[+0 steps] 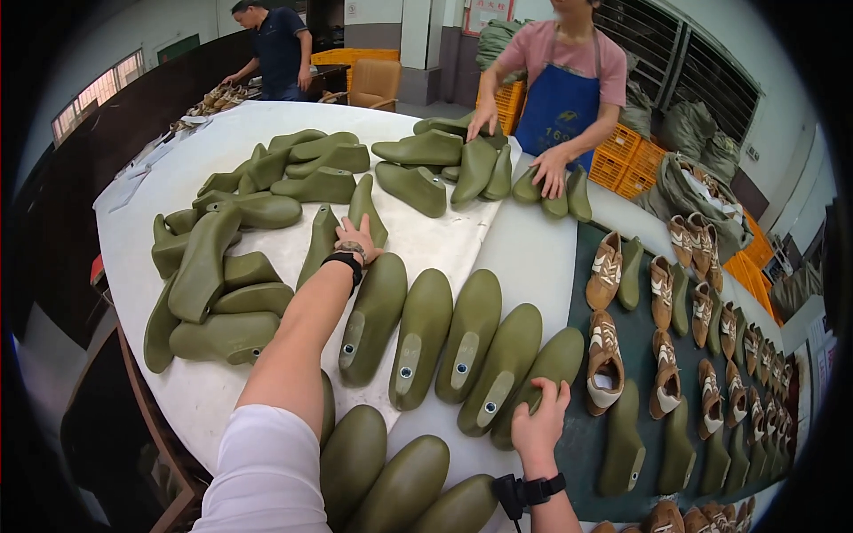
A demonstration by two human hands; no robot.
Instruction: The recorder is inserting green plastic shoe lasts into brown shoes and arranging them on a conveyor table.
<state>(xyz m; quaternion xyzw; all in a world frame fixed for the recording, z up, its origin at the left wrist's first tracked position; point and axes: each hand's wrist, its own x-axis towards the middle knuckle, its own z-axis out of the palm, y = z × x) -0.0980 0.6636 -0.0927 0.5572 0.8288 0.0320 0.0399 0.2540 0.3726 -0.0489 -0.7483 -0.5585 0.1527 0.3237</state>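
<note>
L hand: your left hand (356,240) is stretched far out, fingers spread, resting on the toe of a green shoe last (374,318) at approx the table's centre; no pinch, just a flat touch.
R hand: your right hand (539,419) lies open w/ fingers curled over the edge of the rightmost last (538,380), at 5 o'clock from the L hand.
Row btw hands: five lasts side by side, soles up, toes at 1 o'clock. Prob laid parallel so each is easy to take.
Pile (227,266): loose lasts heaped at 9 o'clock of the L hand, unsorted.
Near row (391,480): more lasts at 6 o'clock, close to your body.
Shoes (606,355): brown-white pairs beside lasts on the dark mat, 3 o'clock of the R hand.
Co-worker (565,89): in blue apron at 12 o'clock, both hands on lasts.
</note>
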